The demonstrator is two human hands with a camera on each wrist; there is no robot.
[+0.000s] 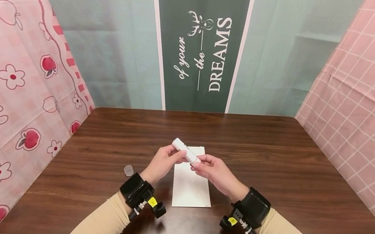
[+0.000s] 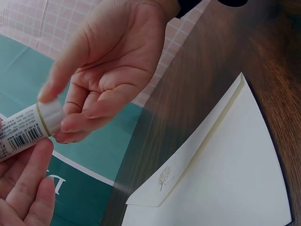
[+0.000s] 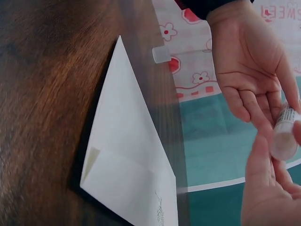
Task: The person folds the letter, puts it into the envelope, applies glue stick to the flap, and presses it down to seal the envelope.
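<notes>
A white glue stick (image 1: 180,144) is held slantwise above the table between both hands. My left hand (image 1: 162,163) grips its printed body, thumb on the near side. With thumb and fingertips, my right hand (image 1: 218,175) pinches the plain white end; the left wrist view shows this end past a barcode on the tube (image 2: 23,134). Below the hands lies a white envelope (image 1: 189,188), its flap carrying a small tree print in the left wrist view. A clear cap (image 1: 128,170) rests on the table left of the envelope, near my left wrist.
The dark wooden table (image 1: 305,177) reaches back to a green curtain (image 1: 196,98) with lettering. Pink cloths hang along both sides, the left one (image 1: 7,112) with apples and flowers, the right one (image 1: 367,95) with a grid.
</notes>
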